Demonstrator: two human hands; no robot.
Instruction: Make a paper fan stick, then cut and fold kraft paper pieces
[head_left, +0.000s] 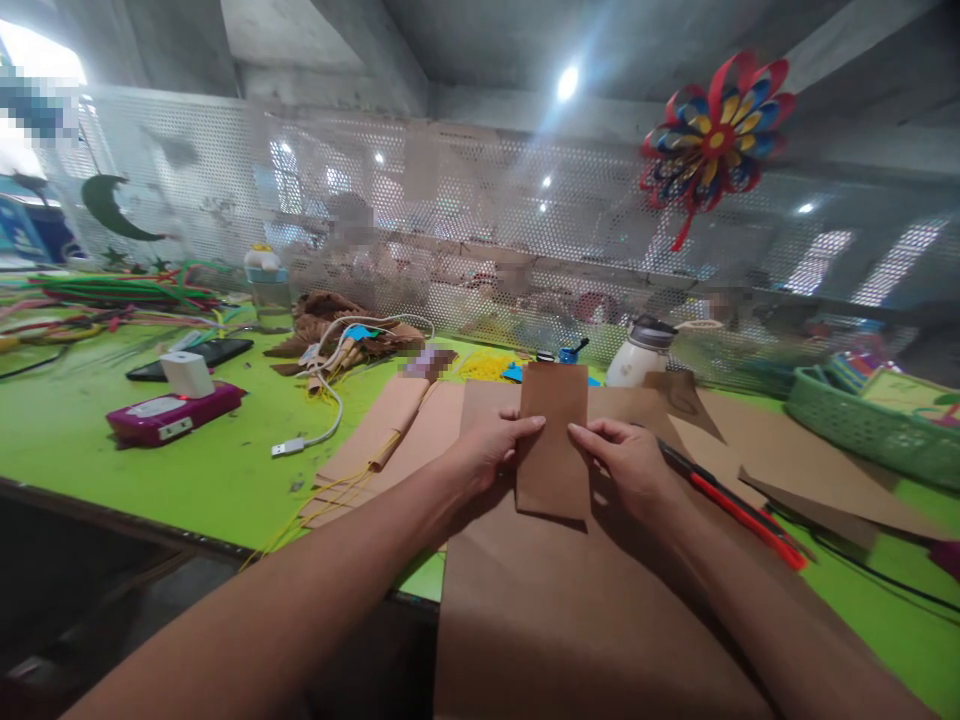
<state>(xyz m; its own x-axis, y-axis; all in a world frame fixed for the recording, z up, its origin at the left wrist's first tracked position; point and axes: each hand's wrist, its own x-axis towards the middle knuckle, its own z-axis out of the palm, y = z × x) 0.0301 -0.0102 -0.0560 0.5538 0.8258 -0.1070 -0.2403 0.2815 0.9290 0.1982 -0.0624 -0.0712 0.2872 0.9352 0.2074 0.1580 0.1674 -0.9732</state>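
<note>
A small folded rectangle of brown paper (553, 440) is held upright in front of me by both hands. My left hand (487, 452) grips its left edge, thumb on the front. My right hand (626, 462) grips its right edge the same way. Beneath them a large brown paper sheet (555, 610) lies over the green table (150, 470) and hangs over its near edge.
Red-handled scissors (742, 515) lie right of my right hand. More brown sheets (795, 450), a green basket (862, 425), a white bottle (641, 355), a magenta box (172, 412), a white USB cable (315, 425) and rolled paper (390, 420) surround them. A perforated screen (480, 220) carries a paper pinwheel (712, 135).
</note>
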